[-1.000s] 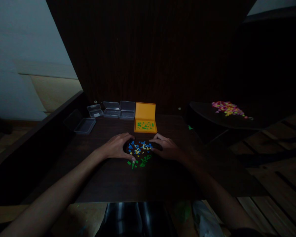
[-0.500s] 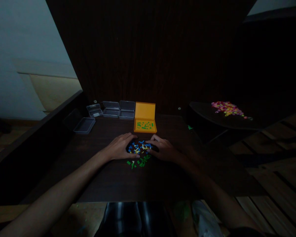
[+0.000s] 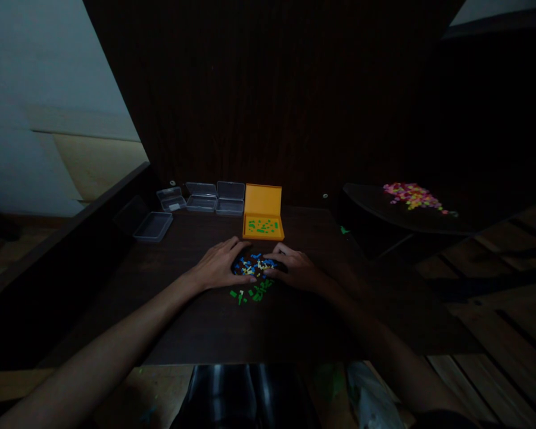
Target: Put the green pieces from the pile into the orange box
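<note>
A pile of small blue, white and yellow building bricks (image 3: 252, 266) lies on the dark table between my hands. My left hand (image 3: 220, 265) curves around its left side, thumb and fingers apart. On the other side my right hand (image 3: 293, 268) rests at the pile's edge, its fingers spread and slightly bent. Neither hand visibly grips a piece. Closer to me, several loose green bricks (image 3: 259, 290) are scattered with a white one. Beyond the pile stands an opened yellow box (image 3: 263, 199) with green bricks in its bottom.
Several clear plastic boxes with raised lids (image 3: 230, 206) line the back left; one clear box (image 3: 153, 227) sits nearer. A heap of pink and yellow pieces (image 3: 413, 195) lies on a dark surface at right. A raised side board (image 3: 93, 238) borders the left.
My left hand has shifted slightly to the right and away from me, nudging the left side of the pile inward. My right hand has hardly moved.
</note>
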### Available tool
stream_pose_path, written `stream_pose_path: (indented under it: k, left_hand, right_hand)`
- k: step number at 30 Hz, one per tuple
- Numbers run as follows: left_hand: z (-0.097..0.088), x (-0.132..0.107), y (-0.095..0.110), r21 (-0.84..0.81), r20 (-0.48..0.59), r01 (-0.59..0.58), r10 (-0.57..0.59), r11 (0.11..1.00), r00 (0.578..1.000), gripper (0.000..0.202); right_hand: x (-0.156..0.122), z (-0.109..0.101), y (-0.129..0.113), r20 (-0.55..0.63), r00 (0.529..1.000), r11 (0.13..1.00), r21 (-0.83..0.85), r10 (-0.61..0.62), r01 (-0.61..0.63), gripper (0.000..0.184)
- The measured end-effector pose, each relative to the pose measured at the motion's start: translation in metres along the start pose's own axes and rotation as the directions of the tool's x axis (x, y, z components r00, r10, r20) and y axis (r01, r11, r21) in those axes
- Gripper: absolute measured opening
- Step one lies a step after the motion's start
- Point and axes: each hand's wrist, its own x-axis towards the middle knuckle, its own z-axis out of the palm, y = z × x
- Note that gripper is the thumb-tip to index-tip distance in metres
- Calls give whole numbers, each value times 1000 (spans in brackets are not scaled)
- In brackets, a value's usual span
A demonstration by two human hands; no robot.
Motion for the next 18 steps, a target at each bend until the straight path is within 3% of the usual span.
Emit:
stream_pose_path:
  k: [9,18]
  left_hand:
    - [1,2,7,35,4,57,-58,998,998,80]
    - [2,4,5,-74,-11,-18,17,997,1000,69]
  right_hand:
    - [2,2,-3,-3,1000,999,-26,28,-28,41]
    - [4,6,-2,-12,1000,1000,-9,12,-12,42]
